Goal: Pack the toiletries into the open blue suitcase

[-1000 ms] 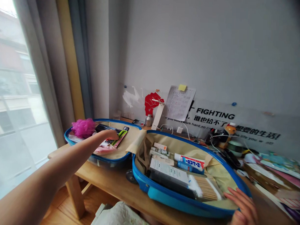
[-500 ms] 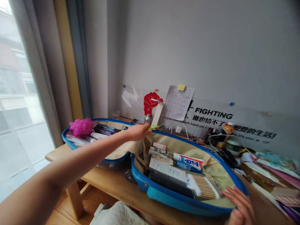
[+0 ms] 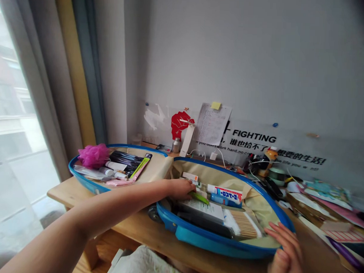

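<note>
A blue suitcase lies open on a wooden table (image 3: 62,190), with a left half (image 3: 79,176) and a right half (image 3: 214,241). My left hand (image 3: 181,188) reaches into the right half, closed on a slim green item (image 3: 199,197) that rests on the packed boxes. My right hand (image 3: 287,255) lies on the right half's near rim with its fingers spread. The right half holds a toothpaste box (image 3: 229,192), a white box (image 3: 203,207) and a pack of wooden sticks (image 3: 246,226). In the left half are a pink bath pouf (image 3: 93,155) and green and pink packets (image 3: 140,167).
Curtains (image 3: 79,69) and a window stand at the left. A wall banner reading FIGHTING (image 3: 253,136), a pinned paper sheet (image 3: 211,123) and a red fist cutout hang behind. Books, cables and a bottle (image 3: 269,155) clutter the table's right side. A white bag (image 3: 144,266) lies below.
My left hand took a green item from the suitcase's left half, carried it rightward over the hinge, and now lowers it onto the boxes in the right half. My right hand stayed on the rim.
</note>
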A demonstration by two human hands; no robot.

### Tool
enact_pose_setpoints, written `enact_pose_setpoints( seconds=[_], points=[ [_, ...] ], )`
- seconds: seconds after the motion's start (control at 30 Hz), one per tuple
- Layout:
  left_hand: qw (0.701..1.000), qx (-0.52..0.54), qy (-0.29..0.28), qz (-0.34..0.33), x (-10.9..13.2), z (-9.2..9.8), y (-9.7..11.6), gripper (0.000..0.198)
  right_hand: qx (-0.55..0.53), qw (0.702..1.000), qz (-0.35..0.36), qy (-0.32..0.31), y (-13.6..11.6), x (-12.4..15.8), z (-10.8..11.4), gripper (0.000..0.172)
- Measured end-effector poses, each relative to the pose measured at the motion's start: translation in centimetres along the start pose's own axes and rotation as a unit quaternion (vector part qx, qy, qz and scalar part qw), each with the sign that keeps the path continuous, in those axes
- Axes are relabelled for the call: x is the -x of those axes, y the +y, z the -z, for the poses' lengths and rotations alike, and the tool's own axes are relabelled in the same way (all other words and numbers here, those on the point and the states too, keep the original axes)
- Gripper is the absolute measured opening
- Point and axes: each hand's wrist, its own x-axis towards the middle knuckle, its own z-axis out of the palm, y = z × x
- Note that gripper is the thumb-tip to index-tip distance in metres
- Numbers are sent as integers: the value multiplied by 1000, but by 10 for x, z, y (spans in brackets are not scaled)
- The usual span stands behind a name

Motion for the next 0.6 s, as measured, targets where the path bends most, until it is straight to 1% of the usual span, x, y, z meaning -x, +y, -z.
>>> enact_pose_setpoints(
  seconds=[0.3,0.43,0.6],
  points=[
    [999,8,23,-23,-5,-6,-1,36,1,1000,-6,0,1,1,0,41],
    [999,15,30,-20,-6,-5,-2,36,0,1000,-16,2,2,3,0,41],
    [999,31,37,-8,-6,-6,-4,37,8,1000,-6,-1,2,3,0,41]
  ],
)
